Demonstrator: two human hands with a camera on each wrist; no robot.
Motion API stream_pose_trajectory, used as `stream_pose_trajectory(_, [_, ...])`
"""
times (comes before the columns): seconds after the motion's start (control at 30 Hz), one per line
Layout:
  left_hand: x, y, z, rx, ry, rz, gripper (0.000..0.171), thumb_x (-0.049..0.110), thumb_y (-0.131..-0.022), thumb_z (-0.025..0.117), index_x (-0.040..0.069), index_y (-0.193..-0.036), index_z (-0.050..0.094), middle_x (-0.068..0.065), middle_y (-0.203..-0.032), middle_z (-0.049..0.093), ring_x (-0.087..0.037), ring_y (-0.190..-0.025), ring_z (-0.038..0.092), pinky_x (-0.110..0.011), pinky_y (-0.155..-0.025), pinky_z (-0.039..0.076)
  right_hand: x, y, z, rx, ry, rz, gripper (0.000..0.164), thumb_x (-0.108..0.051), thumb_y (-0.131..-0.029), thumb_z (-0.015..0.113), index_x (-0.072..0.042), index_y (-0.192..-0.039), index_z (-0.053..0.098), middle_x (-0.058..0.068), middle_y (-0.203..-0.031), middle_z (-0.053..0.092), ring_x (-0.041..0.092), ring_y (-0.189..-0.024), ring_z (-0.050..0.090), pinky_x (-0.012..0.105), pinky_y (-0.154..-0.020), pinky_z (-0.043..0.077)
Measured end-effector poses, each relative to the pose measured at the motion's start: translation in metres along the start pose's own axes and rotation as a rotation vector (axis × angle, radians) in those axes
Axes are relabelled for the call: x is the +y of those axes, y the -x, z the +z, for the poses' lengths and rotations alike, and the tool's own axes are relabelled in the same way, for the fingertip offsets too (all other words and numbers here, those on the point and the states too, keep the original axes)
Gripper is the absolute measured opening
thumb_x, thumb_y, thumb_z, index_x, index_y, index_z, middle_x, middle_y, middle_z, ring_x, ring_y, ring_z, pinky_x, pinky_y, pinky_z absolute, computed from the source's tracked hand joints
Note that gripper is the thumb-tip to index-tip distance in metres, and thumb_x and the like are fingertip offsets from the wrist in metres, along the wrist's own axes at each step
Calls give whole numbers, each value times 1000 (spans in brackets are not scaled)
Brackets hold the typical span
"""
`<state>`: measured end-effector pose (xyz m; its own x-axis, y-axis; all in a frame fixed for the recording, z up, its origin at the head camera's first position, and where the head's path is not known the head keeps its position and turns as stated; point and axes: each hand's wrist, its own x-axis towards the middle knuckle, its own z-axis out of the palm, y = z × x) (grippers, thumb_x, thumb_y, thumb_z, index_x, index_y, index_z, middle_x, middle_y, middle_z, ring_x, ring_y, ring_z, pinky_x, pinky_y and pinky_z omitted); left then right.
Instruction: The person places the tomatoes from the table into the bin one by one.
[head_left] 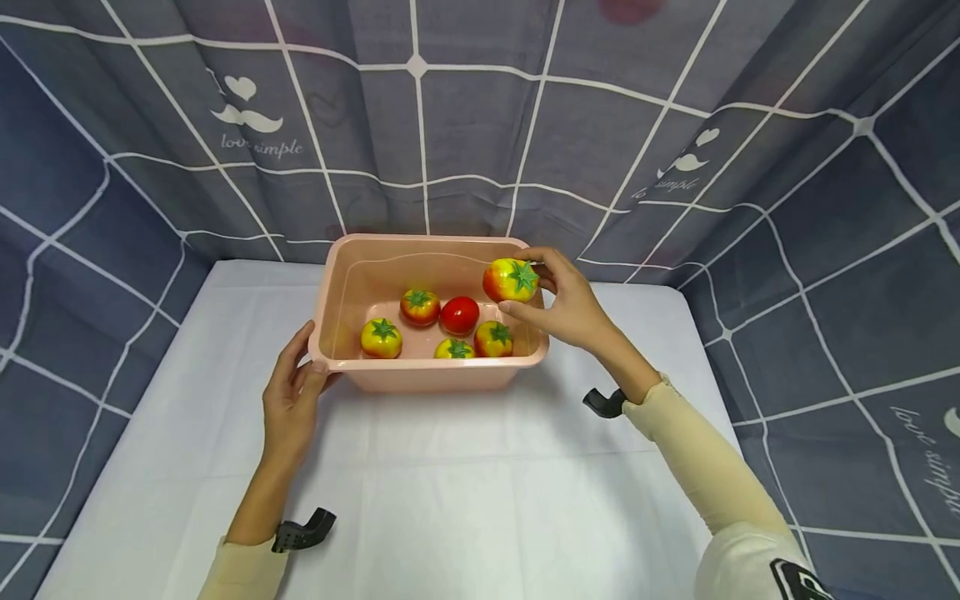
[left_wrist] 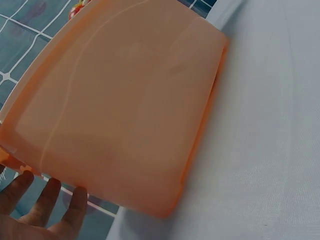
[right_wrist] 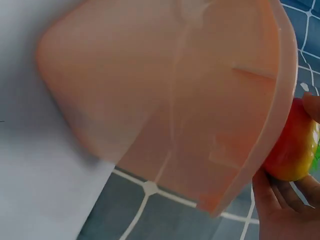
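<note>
A pink plastic bin (head_left: 427,379) stands toward the back of the table, with several red and yellow tomatoes lying in it, one of them plain red (head_left: 460,316). My left hand (head_left: 295,400) holds the bin's front left corner, thumb at the rim; in the left wrist view its fingers (left_wrist: 75,212) touch the bin's outer wall (left_wrist: 125,100). Above the right end of the bin, my right hand (head_left: 566,302) pinches a yellow-red tomato (head_left: 510,280) with a green leafy top. The right wrist view has this tomato (right_wrist: 292,145) beside the bin's rim (right_wrist: 286,75).
White cloth covers the table (head_left: 450,492). Dark grey curtains (head_left: 480,125) with white grid lines hang behind the table and on both sides, close to the bin's back. Black straps (head_left: 303,531) sit on both wrists.
</note>
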<state>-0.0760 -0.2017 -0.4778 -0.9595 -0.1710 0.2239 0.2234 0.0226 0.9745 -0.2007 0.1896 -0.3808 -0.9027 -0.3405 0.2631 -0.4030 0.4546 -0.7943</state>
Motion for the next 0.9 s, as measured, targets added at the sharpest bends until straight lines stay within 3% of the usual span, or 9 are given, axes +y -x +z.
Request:
stream_pose_trajectory(0.2, [0,0,2,2,-13,-16,58,5,-111,55,19,-166,43,-13,-166,43,-9,-133,67,-23,-103,61,-7,-15,12,-62,30,19,69,-36,-84,94,-22,-142,59,-4,-141,62,17,-128,64,43,-118,58])
stream_pose_trajectory(0.4, [0,1,4,4,-8,-12,58,4,-111,56,18,-166,44,-13,-166,44,-10,-136,66,-23,-102,61,-7,-19,22,-91,5,-38,68,-31,-85,94,-16,-141,59,2,-145,60,19,-130,66,40,-121,56])
stream_pose_trajectory(0.63, [0,1,6,-7,25,-12,58,4,-111,55,17,-166,43,-17,-164,43,-5,-121,69,-24,-103,62,-5,-9,17,-41,-1,-15,70,-28,-84,95,-13,-143,60,5,-142,61,23,-137,62,43,-124,54])
stream_pose_trajectory(0.9, [0,1,6,-6,32,-12,58,3,-111,55,16,-166,43,-17,-164,44,-5,-120,70,-24,-102,62,7,13,4,54,-12,-31,62,-20,-86,92,-7,-139,62,13,-139,65,34,-135,63,48,-124,53])
